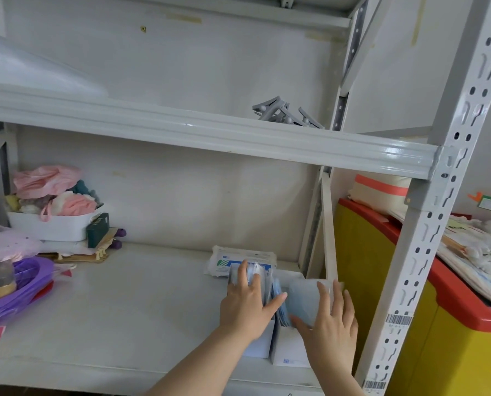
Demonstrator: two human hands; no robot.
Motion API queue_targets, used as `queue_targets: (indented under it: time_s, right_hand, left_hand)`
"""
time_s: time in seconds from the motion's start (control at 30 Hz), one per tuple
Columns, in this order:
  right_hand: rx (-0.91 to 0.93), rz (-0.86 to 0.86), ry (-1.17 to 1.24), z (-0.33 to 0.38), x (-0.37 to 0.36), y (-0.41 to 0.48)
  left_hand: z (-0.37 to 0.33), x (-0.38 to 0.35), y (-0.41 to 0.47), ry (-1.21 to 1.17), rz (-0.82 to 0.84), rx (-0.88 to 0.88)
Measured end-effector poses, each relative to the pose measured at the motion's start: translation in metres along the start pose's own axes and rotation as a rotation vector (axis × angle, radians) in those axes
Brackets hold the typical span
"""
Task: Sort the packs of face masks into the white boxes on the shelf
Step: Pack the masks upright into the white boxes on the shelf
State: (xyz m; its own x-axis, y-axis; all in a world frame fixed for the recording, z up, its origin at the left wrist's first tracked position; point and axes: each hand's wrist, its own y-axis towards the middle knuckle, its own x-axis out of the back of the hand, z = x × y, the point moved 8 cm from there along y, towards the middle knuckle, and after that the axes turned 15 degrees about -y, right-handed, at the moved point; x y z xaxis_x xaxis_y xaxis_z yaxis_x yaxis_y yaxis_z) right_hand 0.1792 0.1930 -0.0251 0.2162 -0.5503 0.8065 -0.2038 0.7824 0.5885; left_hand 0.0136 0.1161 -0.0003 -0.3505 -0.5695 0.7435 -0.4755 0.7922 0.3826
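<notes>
Two white boxes stand side by side at the right end of the lower shelf (141, 304): a left box (260, 342) and a right box (288, 352). My left hand (247, 301) presses down on upright clear packs of face masks (257, 274) in the left box. More blue mask packs (278, 308) stand between the boxes' inner walls. My right hand (331, 324) grips a clear pack of pale blue masks (305, 298) over the right box. A flat white pack with blue and green print (243, 260) lies behind the boxes.
A white basket (50, 225) of pink and white cloth items sits at the back left, with a dark green box (98, 230) leaning on it. A purple bowl (21, 287) lies at the left edge. The grey shelf upright (427, 224) stands right of my hands; a red-and-yellow chest (410, 295) is beyond it.
</notes>
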Motion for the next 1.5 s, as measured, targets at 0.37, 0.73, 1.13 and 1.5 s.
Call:
queue_targets:
  time_s: [0.37,0.73,1.13,1.5]
  right_hand:
    - [-0.024,0.024,-0.116,0.006,0.007,-0.006]
    - [0.400,0.121,-0.154,0.059,0.022,-0.011]
    - [0.296,0.059,0.151,0.049,0.005,-0.018]
    - [0.397,0.141,-0.276,0.051,0.007,0.003]
  left_hand:
    - [0.002,-0.002,-0.002,0.022,0.017,-0.049]
    - [0.004,-0.002,0.000,-0.030,0.019,-0.038]
    - [0.007,-0.003,-0.001,-0.039,-0.001,-0.039]
    - [0.005,-0.003,-0.001,-0.018,0.010,-0.045]
